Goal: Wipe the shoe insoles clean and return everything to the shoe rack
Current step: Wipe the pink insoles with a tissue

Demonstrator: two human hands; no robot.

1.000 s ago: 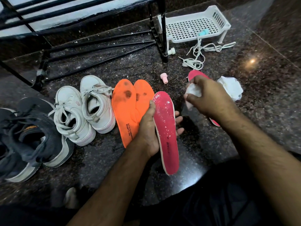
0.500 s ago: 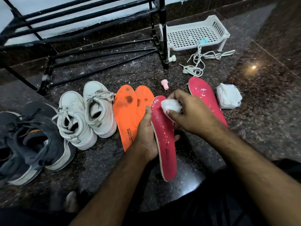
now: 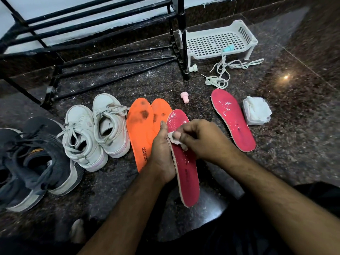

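Left hand grips the pink insole by its left edge, above the floor; long axis runs away from me, toe end far, slightly left. My right hand pinches a white wipe against its upper face.
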